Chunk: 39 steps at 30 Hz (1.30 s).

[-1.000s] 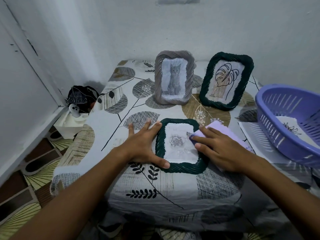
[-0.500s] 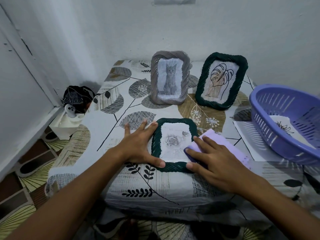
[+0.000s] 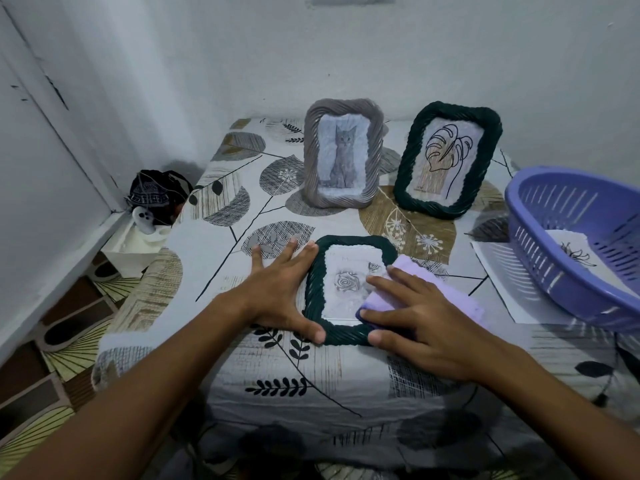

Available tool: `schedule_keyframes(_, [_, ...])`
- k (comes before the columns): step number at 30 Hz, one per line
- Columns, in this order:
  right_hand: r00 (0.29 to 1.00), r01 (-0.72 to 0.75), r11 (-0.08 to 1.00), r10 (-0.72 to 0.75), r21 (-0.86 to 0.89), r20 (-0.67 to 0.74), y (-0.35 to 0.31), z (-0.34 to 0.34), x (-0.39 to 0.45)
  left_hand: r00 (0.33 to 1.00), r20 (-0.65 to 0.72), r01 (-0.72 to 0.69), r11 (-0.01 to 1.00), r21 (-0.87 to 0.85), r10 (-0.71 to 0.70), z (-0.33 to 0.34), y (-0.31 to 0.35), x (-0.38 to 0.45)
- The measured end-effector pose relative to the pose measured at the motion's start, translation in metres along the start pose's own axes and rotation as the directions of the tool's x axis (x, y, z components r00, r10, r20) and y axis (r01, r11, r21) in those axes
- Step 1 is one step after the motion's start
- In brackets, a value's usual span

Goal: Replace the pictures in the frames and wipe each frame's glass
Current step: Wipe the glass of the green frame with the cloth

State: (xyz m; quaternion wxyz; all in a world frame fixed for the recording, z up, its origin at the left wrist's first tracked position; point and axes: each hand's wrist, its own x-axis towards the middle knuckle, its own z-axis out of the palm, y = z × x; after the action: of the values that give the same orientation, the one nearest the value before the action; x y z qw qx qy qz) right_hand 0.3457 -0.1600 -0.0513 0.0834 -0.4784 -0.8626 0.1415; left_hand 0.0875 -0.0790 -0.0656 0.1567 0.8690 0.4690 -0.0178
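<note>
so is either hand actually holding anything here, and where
Nothing is gripped. The left hand lies flat against the lying frame's left edge, bracing it. The right hand presses the purple cloth flat on the glass.

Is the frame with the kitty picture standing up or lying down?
Standing up. The grey cat frame stands upright on the table, its picture facing the camera, unlike the rose frame lying flat.

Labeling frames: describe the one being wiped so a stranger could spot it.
On the leaf-print table three frames sit. It is the dark green frame nearest the front edge, between both hands. Unlike the two upright ones behind, it lies flat and shows roses.
</note>
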Motion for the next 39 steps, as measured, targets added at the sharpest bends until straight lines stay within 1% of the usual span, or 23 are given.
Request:
schedule_keyframes(3, [0.997, 0.051, 0.999, -0.051, -0.006, 0.062, -0.018, 0.002, 0.018, 1.0, 0.009, 0.009, 1.0, 0.016, -0.01, 0.0, 0.0, 0.0])
schedule_keyframes(5, [0.994, 0.079, 0.997, -0.078, -0.004, 0.072, -0.032, 0.004, 0.03, 1.0, 0.009, 0.019, 0.999, 0.031, -0.019, 0.0, 0.0, 0.0])
schedule_keyframes(8, [0.996, 0.054, 0.999, -0.053, -0.007, 0.067, -0.037, 0.005, 0.035, 1.0, 0.003, 0.027, 0.999, 0.027, -0.028, 0.001, 0.0, -0.001])
schedule_keyframes(10, [0.998, 0.04, 0.997, -0.036, -0.063, 0.058, -0.035, 0.007, 0.032, 1.0, 0.01, 0.022, 1.0, 0.022, -0.022, 0.0, 0.001, -0.002])
schedule_keyframes(13, [1.0, -0.015, 0.991, 0.016, -0.135, 0.005, -0.032, 0.011, 0.03, 1.0, 0.007, 0.02, 1.0, 0.008, -0.02, -0.001, 0.001, -0.001])
schedule_keyframes(15, [0.997, -0.081, 0.982, 0.081, -0.171, -0.002, -0.031, 0.009, 0.035, 1.0, 0.007, 0.019, 1.0, 0.002, -0.019, -0.001, 0.002, -0.002])
schedule_keyframes(18, [0.986, -0.157, 0.973, 0.163, -0.17, 0.025, -0.028, 0.005, 0.051, 1.0, 0.008, 0.016, 1.0, -0.007, -0.016, -0.001, 0.001, -0.002])
schedule_keyframes(23, [0.968, -0.245, 0.949, 0.25, -0.197, 0.0, -0.019, 0.007, 0.09, 1.0, 0.009, 0.019, 1.0, -0.02, -0.018, -0.001, 0.002, -0.002])
schedule_keyframes(29, [0.947, -0.321, 0.925, 0.314, -0.202, -0.067, -0.011, 0.008, 0.095, 1.0, -0.008, 0.026, 1.0, -0.014, -0.026, -0.001, 0.002, -0.003])
schedule_keyframes(32, [0.923, -0.382, 0.91, 0.367, -0.163, -0.116, -0.007, 0.006, 0.089, 0.999, -0.013, 0.03, 0.999, -0.013, -0.03, -0.001, 0.002, -0.003])
schedule_keyframes(36, [0.883, -0.465, 0.877, 0.45, -0.121, -0.133, 0.001, 0.002, 0.073, 1.0, -0.019, 0.022, 0.999, -0.029, -0.023, 0.0, 0.001, -0.002])
schedule_keyframes(39, [0.886, -0.461, 0.881, 0.448, -0.107, -0.122, 0.0, 0.002, 0.065, 0.999, -0.029, 0.02, 0.999, -0.033, -0.021, 0.001, 0.001, -0.001])
